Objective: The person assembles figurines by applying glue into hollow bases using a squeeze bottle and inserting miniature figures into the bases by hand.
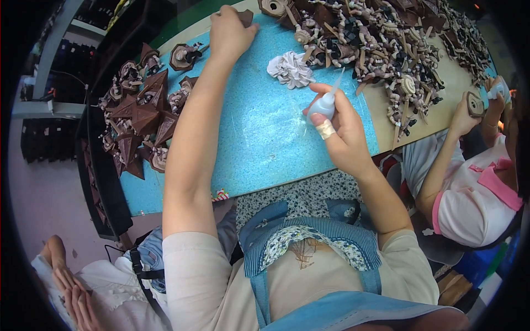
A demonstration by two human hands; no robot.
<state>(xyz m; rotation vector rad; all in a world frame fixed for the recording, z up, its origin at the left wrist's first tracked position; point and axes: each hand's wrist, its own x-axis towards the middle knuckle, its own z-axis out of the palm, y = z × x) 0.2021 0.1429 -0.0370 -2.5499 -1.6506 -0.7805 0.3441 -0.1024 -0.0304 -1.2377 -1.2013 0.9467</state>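
Observation:
At the far edge of the blue mat [254, 149], my left hand [233, 34] has its fingers closed on a brown, flat-sided base piece [245, 17]. Its fingertips are partly hidden at the picture's top. My right hand [349, 132] grips a small translucent squeeze bottle [321, 108] with a long thin nozzle, tilted up and to the right. Pale tape wraps that thumb. A crumpled white cloth [290, 70] lies just beyond the bottle. Near my left forearm sits a brown octagonal base [185, 57] with a small figure part on it.
Brown star-shaped pieces [132, 113] and figures crowd the mat's left side. A large heap of small figure parts [381, 44] covers the far right of the table. A co-worker [469, 193] sits on the right, holding a brown base; another person's hands [72, 287] show at lower left.

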